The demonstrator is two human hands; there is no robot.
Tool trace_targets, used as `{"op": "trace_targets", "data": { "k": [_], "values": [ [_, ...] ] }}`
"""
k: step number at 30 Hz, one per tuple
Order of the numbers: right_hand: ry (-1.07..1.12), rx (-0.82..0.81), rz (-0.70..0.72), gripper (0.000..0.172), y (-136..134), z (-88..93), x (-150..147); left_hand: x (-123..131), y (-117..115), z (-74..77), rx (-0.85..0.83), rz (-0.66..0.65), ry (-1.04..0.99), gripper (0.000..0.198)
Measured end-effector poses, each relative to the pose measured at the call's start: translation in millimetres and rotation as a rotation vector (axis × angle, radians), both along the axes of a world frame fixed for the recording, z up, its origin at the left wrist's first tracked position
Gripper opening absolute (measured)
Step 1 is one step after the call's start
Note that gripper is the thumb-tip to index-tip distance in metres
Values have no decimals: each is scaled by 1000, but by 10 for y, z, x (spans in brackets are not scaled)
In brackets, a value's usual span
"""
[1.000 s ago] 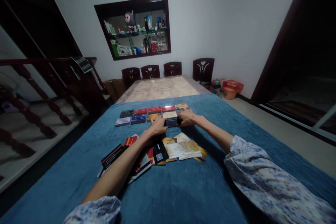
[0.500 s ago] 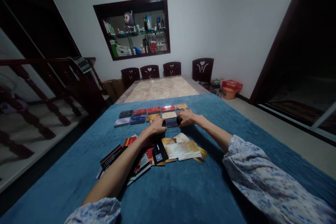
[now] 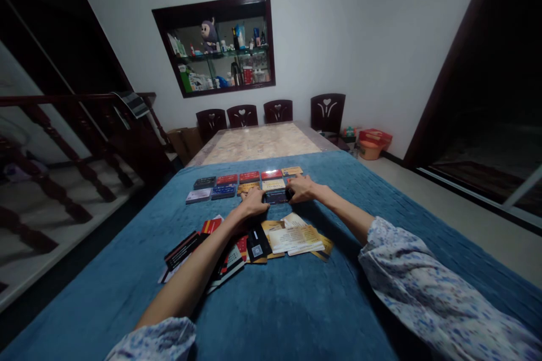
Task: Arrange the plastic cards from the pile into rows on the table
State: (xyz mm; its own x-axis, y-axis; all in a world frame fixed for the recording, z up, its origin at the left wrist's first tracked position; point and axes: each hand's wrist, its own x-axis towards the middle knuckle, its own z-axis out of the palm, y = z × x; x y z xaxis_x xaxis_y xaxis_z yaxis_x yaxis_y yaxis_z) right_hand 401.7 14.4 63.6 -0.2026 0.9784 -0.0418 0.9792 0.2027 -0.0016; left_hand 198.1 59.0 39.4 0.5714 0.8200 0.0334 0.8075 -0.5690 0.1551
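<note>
A dark card point(image 3: 276, 197) lies on the blue cloth in the near row, gripped from both ends. My left hand point(image 3: 254, 203) has its thumb and fingers curled at the card's left end. At its right end, my right hand point(image 3: 301, 188) pinches with fingers bent, partly covering a red card beneath. Just beyond are a cream card point(image 3: 273, 184) and a gold card point(image 3: 247, 187), the gold one partly behind my left hand. Nearer me, loose cards are spread out: a black card with a square code point(image 3: 258, 245), pale gold cards point(image 3: 296, 238) and a red card point(image 3: 210, 226).
Several neat card stacks stand in rows, among them a blue stack point(image 3: 223, 191) and a white stack point(image 3: 199, 196). The blue cloth point(image 3: 305, 304) covers the near part of the marble-topped table point(image 3: 258, 141). Dark chairs point(image 3: 327, 110) stand at the far end.
Both hands stay at the dark card, with hardly any movement. The whole view has shifted very slightly.
</note>
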Motion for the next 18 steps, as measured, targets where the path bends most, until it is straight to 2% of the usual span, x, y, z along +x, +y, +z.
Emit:
{"op": "trace_targets", "data": {
  "k": [10, 18],
  "values": [
    [32, 119, 48, 41, -202, 3, 26, -67, -83, -40, 55, 6, -61, 35],
    [108, 258, 60, 27, -477, -7, 78, -108, -235, 36, 57, 19, -113, 34]
  ]
}}
